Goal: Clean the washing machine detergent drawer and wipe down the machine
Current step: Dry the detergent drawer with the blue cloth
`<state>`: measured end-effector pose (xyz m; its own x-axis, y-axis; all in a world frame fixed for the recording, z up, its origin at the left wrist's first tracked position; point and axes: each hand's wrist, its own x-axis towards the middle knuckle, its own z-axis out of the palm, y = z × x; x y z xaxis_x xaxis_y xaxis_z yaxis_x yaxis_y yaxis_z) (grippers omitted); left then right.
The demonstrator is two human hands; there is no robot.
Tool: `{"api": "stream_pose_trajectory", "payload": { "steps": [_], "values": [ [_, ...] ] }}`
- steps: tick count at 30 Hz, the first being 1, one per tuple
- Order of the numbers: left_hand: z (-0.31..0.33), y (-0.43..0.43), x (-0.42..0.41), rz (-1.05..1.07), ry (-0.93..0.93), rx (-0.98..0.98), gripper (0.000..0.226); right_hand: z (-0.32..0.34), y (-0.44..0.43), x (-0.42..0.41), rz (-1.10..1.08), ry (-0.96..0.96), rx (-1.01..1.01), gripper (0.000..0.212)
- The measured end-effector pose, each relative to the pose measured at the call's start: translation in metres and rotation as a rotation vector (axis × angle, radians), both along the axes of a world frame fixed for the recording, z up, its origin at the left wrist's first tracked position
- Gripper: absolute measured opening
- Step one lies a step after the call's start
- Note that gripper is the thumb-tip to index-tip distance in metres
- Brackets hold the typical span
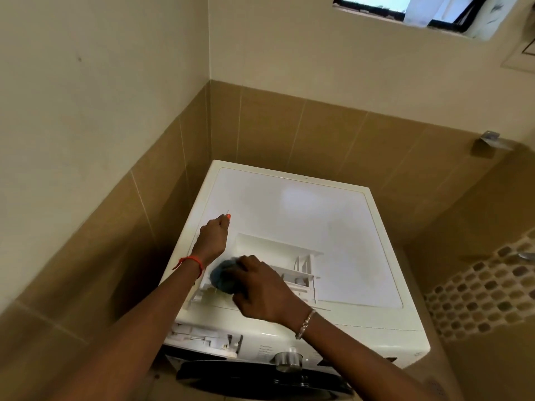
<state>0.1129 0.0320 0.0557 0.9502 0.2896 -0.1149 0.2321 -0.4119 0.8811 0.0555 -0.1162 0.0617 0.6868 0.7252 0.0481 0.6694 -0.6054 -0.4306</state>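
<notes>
The white detergent drawer (292,266) lies pulled out on top of the white washing machine (333,227), near its front left. My right hand (260,290) presses a blue-grey cloth (221,277) into the drawer's left compartment. My left hand (212,237) is curled closed over the drawer's far left wall, against the machine top. A thin line shows above its fingertips, and I cannot tell what that is. The empty drawer slot (202,337) gapes in the front panel below my arms.
The machine stands in a corner, with tan tiled walls close on the left and behind. A silver dial (288,361) and the dark door (260,383) are on its front. A metal wall fitting (489,141) and a mosaic tile strip (477,290) lie to the right, a window (405,10) above.
</notes>
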Motion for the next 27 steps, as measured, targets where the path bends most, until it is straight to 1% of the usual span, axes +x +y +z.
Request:
{"api": "stream_pose_trajectory", "payload": {
  "steps": [2,5,7,12,15,18,20,23,25,27],
  "values": [
    [-0.001,-0.001,0.001,0.008,0.006,0.006,0.028,-0.008,0.005,-0.005,-0.004,-0.118,-0.07,0.05],
    [-0.001,0.0,0.002,0.015,0.015,0.017,0.028,-0.014,-0.001,-0.011,0.03,-0.217,-0.091,0.046],
    [-0.001,0.001,0.001,-0.003,0.016,0.038,0.03,-0.017,-0.011,-0.014,0.04,-0.251,-0.096,0.049],
    [0.001,0.001,0.0,-0.009,-0.01,0.05,0.022,-0.022,-0.041,-0.008,0.032,-0.273,-0.151,0.052],
    [0.001,0.001,0.0,-0.01,-0.006,0.069,0.025,-0.024,-0.062,-0.005,-0.002,-0.331,-0.176,0.049],
    [0.002,0.001,0.0,-0.009,-0.003,0.056,0.034,-0.027,-0.083,-0.004,-0.045,-0.336,-0.172,0.045],
    [0.003,0.0,-0.001,-0.003,-0.004,0.045,0.035,-0.031,-0.092,-0.003,-0.073,-0.256,-0.114,0.044],
    [0.004,0.0,-0.003,-0.007,0.004,0.058,0.035,-0.034,-0.109,-0.001,-0.114,-0.073,0.089,0.041],
    [0.005,0.0,-0.003,-0.01,-0.004,0.079,0.042,-0.038,-0.125,-0.002,-0.127,-0.04,0.219,0.036],
    [0.005,0.0,-0.004,-0.012,-0.008,0.105,0.043,-0.043,-0.139,-0.002,-0.154,-0.04,0.245,0.032]
  ]
}}
